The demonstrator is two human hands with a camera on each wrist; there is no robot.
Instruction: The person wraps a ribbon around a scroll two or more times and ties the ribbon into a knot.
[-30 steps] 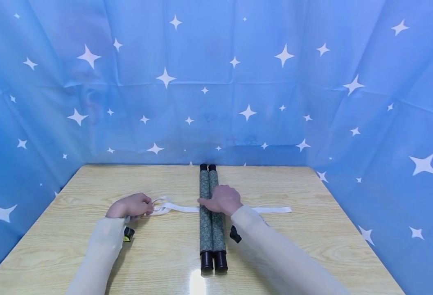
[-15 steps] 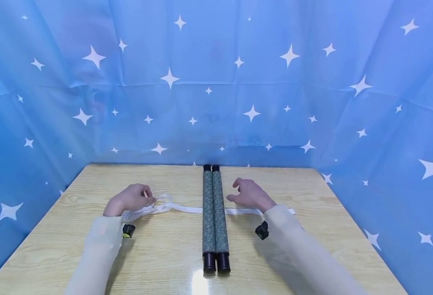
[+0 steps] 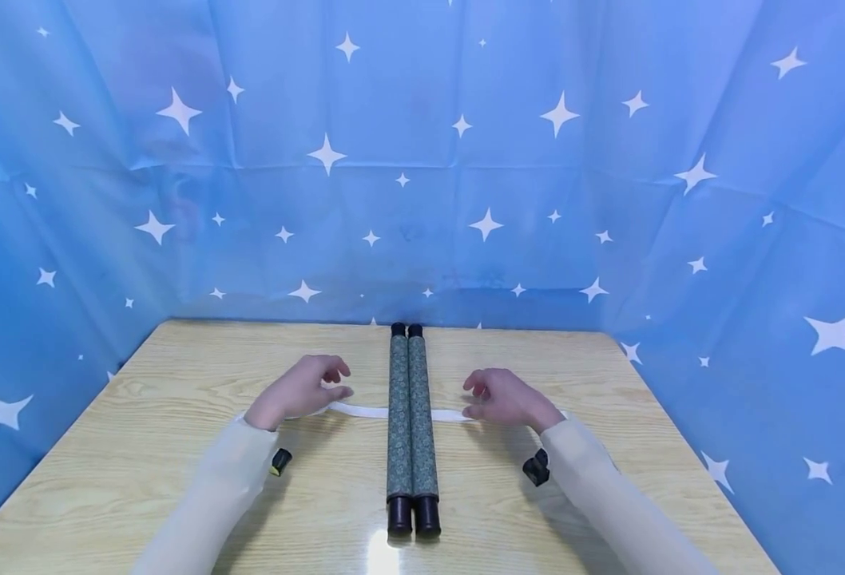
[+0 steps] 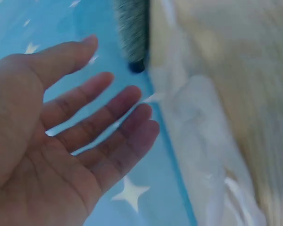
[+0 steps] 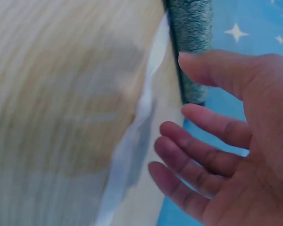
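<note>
Evidently, the left hand [image 3: 303,389] and right hand [image 3: 509,395] were released, fingers loosely bent, grasping nothing. Between them lay the two-roll scroll [image 3: 421,431], the white ribbon [image 3: 365,411] passing beneath. Low, even pinches on both ribbon lengths seemed soundest. The far knobs [image 3: 415,330] adjoined the table's [image 3: 545,359] back edge; working room lay sideways.

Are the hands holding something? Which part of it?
Nothing is held: the left hand and right hand are empty, either side of two grey-green patterned rolls with black ends, near a flat white ribbon.
</note>
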